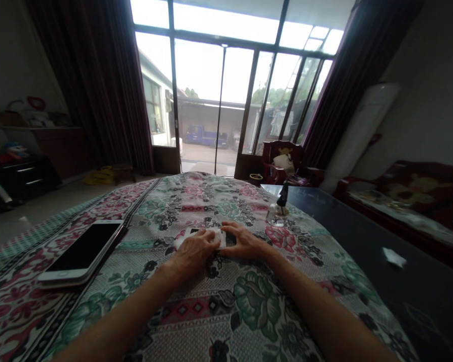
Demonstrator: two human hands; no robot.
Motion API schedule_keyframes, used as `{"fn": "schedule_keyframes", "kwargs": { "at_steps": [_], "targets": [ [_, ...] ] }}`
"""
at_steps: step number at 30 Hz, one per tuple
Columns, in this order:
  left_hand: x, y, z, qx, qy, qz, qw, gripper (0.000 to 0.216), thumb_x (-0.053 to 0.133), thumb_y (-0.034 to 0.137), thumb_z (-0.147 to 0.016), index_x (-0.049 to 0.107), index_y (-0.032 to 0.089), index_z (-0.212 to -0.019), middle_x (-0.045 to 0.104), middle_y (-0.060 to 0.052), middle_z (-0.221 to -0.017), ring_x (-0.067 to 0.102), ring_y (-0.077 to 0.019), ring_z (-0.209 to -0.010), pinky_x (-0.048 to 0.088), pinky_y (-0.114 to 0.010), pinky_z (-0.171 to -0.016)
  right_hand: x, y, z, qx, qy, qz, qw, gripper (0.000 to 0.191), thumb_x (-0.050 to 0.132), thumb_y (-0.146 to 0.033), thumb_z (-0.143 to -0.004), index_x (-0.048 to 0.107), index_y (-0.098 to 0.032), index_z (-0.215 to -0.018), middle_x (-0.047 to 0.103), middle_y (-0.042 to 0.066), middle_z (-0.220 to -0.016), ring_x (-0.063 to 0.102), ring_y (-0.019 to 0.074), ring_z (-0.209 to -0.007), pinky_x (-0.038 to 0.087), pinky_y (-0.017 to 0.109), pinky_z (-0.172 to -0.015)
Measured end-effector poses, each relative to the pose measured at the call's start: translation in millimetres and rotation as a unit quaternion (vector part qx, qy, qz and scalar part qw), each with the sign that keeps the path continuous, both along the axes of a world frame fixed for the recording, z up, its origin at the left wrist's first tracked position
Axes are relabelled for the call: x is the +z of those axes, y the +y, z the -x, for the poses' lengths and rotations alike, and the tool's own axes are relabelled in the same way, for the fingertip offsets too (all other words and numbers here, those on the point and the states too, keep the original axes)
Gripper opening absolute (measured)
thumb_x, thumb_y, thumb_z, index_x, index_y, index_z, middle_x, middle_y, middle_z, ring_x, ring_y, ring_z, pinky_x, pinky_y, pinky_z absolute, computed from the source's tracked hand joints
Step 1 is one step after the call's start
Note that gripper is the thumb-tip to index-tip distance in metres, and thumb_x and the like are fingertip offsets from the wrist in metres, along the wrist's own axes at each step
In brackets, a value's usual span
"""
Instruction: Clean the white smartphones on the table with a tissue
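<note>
Two hands on a small white item, on a floral cloth before a tall window.

The woven cloth (pixel 249 301), patterned with red and green flowers, covers the near surface; a dark glossy table (pixel 381 236) adjoins it at 3 o'clock. Dark curtains (pixel 109 90) flank the window (pixel 226 85) at 12 o'clock. The left hand (pixel 194 251) lies curled over the flat white item (pixel 189 234), at centre; the right hand (pixel 243 244) touches its right end, fingers narrow. A flat rectangular phone (pixel 85 250) lies at 9 o'clock. A clear glass bottle (pixel 278 210), contents indiscernible, stands at 1 o'clock.
</note>
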State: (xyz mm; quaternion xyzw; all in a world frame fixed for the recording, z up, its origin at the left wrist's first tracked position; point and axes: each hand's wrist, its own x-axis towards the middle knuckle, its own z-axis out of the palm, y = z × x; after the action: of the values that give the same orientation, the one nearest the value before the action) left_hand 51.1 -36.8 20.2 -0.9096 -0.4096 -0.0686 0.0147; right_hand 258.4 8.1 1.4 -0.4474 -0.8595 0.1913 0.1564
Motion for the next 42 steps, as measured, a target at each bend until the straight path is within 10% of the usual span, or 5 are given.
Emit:
{"fn": "schedule_keyframes", "kwargs": {
  "at_steps": [14, 30, 42],
  "targets": [
    [13.1, 10.8, 42.8, 0.199, 0.062, 0.007, 0.978, 0.027, 0.053, 0.014, -0.083, 0.063, 0.017, -0.108, 0.061, -0.011, -0.108, 0.053, -0.0261, -0.103, 0.046, -0.033, -0.081, 6.6, -3.4, 2.3, 0.006, -0.008, 0.002, 1.000, 0.070, 0.075, -0.048, -0.068, 0.054, -0.021, -0.129, 0.038, 0.011, -0.146, 0.035, 0.0325, -0.134, 0.029, 0.047, -0.113],
    [-12.2, 6.7, 3.1, -0.012, -0.054, -0.008, 0.998, 0.035, 0.044, 0.014, -0.090, 0.056, 0.022, -0.122, 0.053, -0.008, -0.132, 0.046, -0.0237, -0.119, 0.042, -0.036, -0.099, -1.1, 0.7, 0.8, 0.011, -0.003, -0.013, 1.000, 0.072, 0.076, -0.047, -0.067, 0.051, -0.028, -0.132, 0.039, 0.008, -0.145, 0.034, 0.0333, -0.134, 0.028, 0.052, -0.112],
    [3.1, 21.1, 54.6, 0.127, 0.008, 0.012, 0.992, 0.025, 0.056, 0.013, -0.081, 0.066, 0.020, -0.104, 0.062, -0.009, -0.112, 0.054, -0.0230, -0.104, 0.045, -0.034, -0.089, 1.7, -2.3, 1.2, 0.006, 0.004, -0.003, 1.000, 0.067, 0.073, -0.046, -0.070, 0.052, -0.024, -0.130, 0.039, 0.010, -0.146, 0.033, 0.0316, -0.135, 0.026, 0.051, -0.113]
  ]
}}
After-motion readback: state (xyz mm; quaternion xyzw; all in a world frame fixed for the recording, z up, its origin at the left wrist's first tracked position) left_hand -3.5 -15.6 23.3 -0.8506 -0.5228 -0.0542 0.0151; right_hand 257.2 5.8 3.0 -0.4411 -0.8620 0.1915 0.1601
